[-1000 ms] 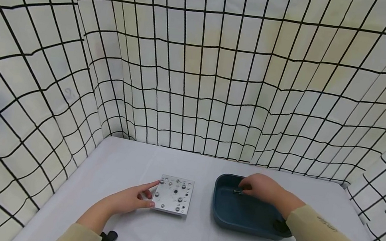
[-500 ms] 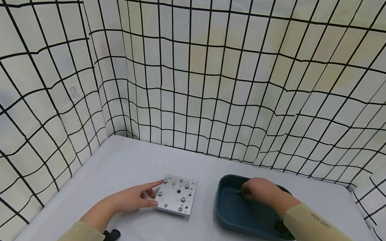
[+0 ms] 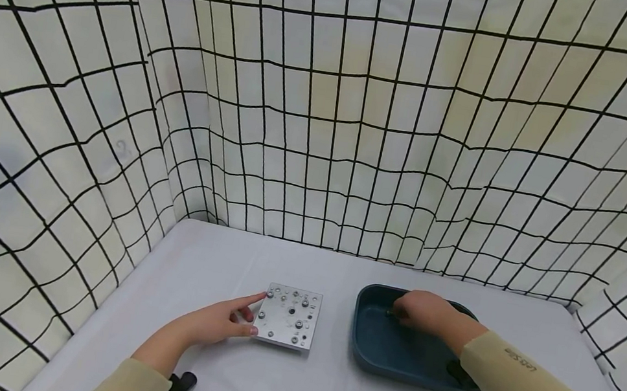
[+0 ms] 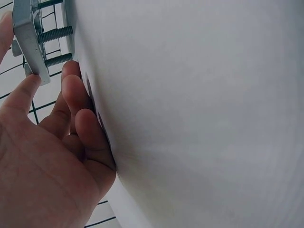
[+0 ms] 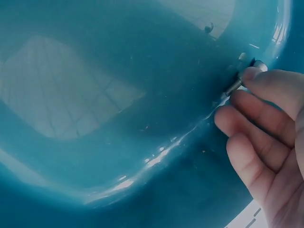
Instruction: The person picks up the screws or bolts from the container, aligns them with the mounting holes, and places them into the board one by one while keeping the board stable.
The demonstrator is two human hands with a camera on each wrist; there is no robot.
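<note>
A square silver metal plate with several holes and screws lies on the white table. In the left wrist view, threaded screw shanks stick out of the plate's underside. My left hand touches the plate's left side with a straight index finger and the thumb; its other fingers are bent near the tabletop. Inside the dark teal tray, my right hand pinches a metal screw close to the tray's wall. The thumb lies on the screw near its head, and the index finger is mostly hidden.
The white-covered table carries the plate at centre and the tray to its right. White walls with a black grid rise behind and at both sides. A small black device is at the left wrist.
My right hand has closed over the screw, which lay visible in the tray a second ago. The left hand stays at the plate. The head view has shifted slightly.
</note>
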